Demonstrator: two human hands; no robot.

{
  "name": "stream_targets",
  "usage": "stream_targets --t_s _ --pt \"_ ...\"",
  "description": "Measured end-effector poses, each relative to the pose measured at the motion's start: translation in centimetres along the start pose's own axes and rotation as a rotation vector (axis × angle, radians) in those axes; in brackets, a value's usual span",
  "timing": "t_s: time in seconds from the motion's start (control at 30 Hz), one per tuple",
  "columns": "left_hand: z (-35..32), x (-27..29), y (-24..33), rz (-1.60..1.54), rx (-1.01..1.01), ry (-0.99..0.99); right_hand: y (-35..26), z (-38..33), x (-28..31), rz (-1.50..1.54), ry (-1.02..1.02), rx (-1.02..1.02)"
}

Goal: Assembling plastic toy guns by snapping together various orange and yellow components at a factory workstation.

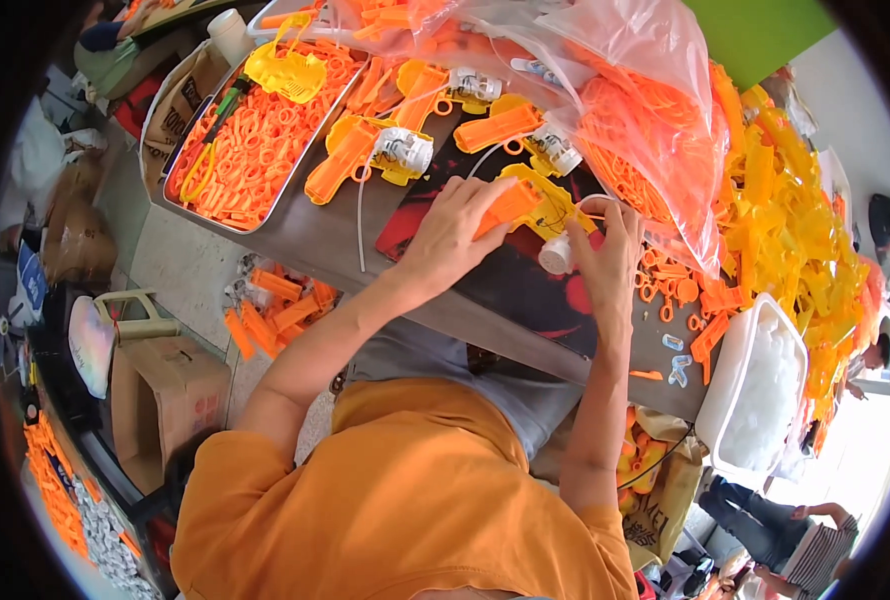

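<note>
Over the dark mat (525, 290) on the table, an orange-and-yellow plastic toy gun body (540, 208) is between my hands. My left hand (453, 232) grips its orange end, the fingers laid over the top. At the yellow end my right hand (610, 262) has thumb and fingers closed on the shell, beside a white cylinder (556, 255). Similar part-built toy guns lie just beyond: one on the left (350, 160) with a white tube (363, 225) hanging from it, and another (505, 125) straight ahead. My fingers hide some of the held body.
A metal tray (263, 215) of small orange rings stands at left. Clear bags of orange parts (635, 140) bulge at far right, next to heaped yellow shells (790, 210). Loose orange pieces (665, 285) and a white tub (710, 430) sit right. A carton (170, 400) is on the floor.
</note>
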State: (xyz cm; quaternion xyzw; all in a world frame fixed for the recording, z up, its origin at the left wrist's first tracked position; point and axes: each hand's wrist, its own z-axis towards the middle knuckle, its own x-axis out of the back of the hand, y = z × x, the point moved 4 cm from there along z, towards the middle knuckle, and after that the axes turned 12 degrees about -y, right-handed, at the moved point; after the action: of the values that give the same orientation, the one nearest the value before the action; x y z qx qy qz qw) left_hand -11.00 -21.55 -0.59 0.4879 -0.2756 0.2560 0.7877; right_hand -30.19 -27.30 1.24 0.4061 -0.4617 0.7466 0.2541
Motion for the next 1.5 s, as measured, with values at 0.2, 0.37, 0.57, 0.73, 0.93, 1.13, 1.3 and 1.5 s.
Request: stream_targets --t_s 0.2,0.37,0.57,0.73,0.93,1.13,1.3,1.5 --pt "0.2 -2.4 0.6 0.271 0.065 0.103 -1.6 0.0 -1.5 0.061 0.007 0.158" --pt "0.2 -2.7 -0.3 0.046 -0.009 0.117 -2.0 0.4 -1.6 -0.009 -0.052 0.136" --pt "0.3 -2.6 -0.1 0.018 0.016 0.079 -0.7 1.3 -2.4 0.111 -0.112 0.084" --pt "0.5 -2.4 -0.2 -0.011 0.004 0.086 -1.4 1.7 -2.1 0.059 -0.085 0.099" --pt "0.6 -2.6 -0.2 -0.012 0.009 0.089 -0.9 2.4 -2.4 0.065 -0.152 0.121" --pt "0.8 -2.1 -1.6 -0.147 0.035 0.065 0.5 -0.1 -2.0 0.071 -0.103 0.053" --pt "1.4 -2.4 -1.5 -0.171 0.069 0.072 1.3 -0.5 -3.4 0.223 -0.16 0.003" --pt "1.5 -2.8 -1.4 -0.084 -0.001 0.096 1.4 -0.7 -3.6 0.248 -0.166 -0.031"
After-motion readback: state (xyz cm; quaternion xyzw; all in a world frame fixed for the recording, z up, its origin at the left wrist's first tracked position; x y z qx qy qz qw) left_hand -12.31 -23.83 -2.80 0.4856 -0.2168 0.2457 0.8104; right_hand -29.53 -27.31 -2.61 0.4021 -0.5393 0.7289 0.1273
